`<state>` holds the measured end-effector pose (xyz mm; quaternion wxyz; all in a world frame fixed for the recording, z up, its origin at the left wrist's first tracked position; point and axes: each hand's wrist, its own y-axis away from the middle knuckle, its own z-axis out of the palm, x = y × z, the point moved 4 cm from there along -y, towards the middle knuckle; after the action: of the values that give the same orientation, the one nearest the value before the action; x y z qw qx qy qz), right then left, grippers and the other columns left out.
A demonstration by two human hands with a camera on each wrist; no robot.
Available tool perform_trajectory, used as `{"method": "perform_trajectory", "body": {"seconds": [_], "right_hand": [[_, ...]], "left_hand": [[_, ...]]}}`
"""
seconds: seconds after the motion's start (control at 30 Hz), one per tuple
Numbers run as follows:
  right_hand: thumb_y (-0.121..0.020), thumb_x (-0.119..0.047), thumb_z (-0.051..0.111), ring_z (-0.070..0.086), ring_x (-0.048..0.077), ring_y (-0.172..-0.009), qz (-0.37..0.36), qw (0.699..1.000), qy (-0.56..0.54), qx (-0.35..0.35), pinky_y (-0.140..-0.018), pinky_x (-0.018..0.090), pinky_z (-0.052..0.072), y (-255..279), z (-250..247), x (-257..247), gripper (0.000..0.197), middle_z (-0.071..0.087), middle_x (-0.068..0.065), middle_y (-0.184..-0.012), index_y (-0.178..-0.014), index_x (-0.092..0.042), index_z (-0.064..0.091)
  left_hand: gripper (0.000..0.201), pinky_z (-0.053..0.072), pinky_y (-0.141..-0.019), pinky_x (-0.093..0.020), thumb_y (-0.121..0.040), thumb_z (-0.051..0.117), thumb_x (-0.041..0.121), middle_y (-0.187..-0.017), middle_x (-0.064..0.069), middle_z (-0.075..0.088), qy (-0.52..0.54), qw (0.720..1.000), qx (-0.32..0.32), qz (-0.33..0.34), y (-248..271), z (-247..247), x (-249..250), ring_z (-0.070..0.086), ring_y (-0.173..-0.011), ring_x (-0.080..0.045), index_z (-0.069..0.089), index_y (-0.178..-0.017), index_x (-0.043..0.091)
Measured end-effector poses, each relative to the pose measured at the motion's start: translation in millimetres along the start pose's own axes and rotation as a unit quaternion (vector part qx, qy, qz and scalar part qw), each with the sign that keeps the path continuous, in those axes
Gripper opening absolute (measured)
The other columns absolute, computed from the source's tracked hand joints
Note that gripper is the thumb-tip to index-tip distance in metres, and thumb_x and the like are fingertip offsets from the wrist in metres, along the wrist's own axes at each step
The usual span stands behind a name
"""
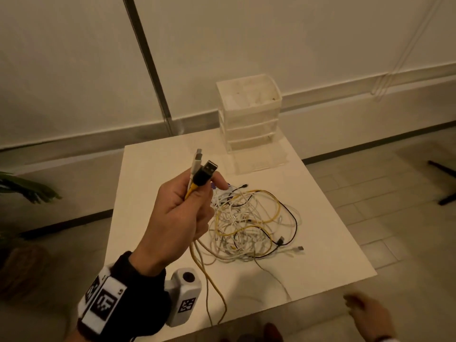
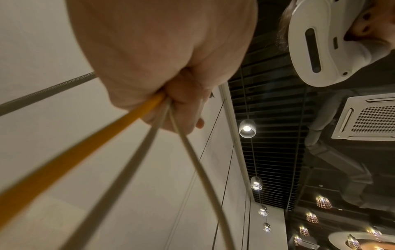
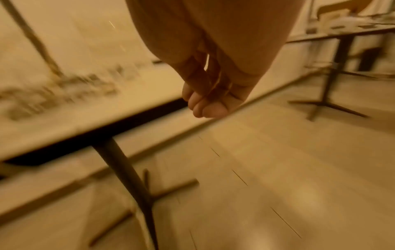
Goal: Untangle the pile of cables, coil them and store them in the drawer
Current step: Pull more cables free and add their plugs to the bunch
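My left hand (image 1: 187, 208) is raised above the white table (image 1: 153, 169) and grips a bunch of cable ends: a yellow cable with a black USB plug (image 1: 206, 172) and white cables with white plugs (image 1: 198, 157). Their cords (image 1: 209, 285) hang down from my fist over the table's near edge. In the left wrist view the yellow cord (image 2: 85, 147) and pale cords (image 2: 136, 155) leave my left hand (image 2: 171, 104). A tangled pile of white, yellow and black cables (image 1: 254, 223) lies mid-table. My right hand (image 1: 370, 319) hangs blurred beyond the table's near right corner, holding nothing (image 3: 205, 103).
A small translucent drawer unit (image 1: 249, 114) stands at the table's far edge, its bottom drawer (image 1: 259, 160) pulled out. A plant (image 1: 22, 188) is at the left. Another table's black foot (image 1: 441, 183) stands on the tiled floor at right.
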<state>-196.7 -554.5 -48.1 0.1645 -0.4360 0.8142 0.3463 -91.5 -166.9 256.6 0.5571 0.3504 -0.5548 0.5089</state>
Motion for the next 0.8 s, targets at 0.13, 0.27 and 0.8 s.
{"method": "perform_trajectory", "body": {"seconds": [0.13,0.27,0.8], "right_hand": [[-0.09,-0.007,0.058,0.063,0.02,-0.085,-0.135,0.989,0.048,0.036,-0.08,0.026,0.044,-30,3,-114,0.018,0.067,0.002,-0.098,-0.101,-0.016,0.067],[-0.091,-0.032,0.056,0.056,0.026,-0.11,-0.135,0.958,0.234,-0.101,-0.088,0.035,0.046,-64,46,-144,0.043,0.05,0.007,-0.125,-0.131,-0.021,0.043],[-0.089,-0.025,0.064,0.064,0.003,-0.088,-0.345,0.926,0.12,-0.095,-0.075,0.009,0.044,-22,-6,-188,0.016,0.071,-0.011,-0.094,-0.104,-0.025,0.071]], "left_hand": [[0.032,0.018,-0.041,-0.02,-0.089,0.052,0.036,-0.056,-0.005,0.02,0.003,1.0,-0.019,-0.008,2,15,-10,0.013,-0.042,-0.015,0.067,-0.098,0.009],[0.042,0.022,-0.042,-0.018,-0.088,0.061,0.048,-0.056,-0.003,0.022,-0.004,1.0,-0.024,-0.004,5,23,-13,0.016,-0.041,-0.013,0.068,-0.106,0.011],[0.03,0.013,-0.045,-0.027,-0.093,0.053,0.036,-0.061,-0.015,0.011,-0.043,0.993,0.105,-0.026,7,3,-17,0.01,-0.046,-0.021,0.072,-0.109,0.019]]}}
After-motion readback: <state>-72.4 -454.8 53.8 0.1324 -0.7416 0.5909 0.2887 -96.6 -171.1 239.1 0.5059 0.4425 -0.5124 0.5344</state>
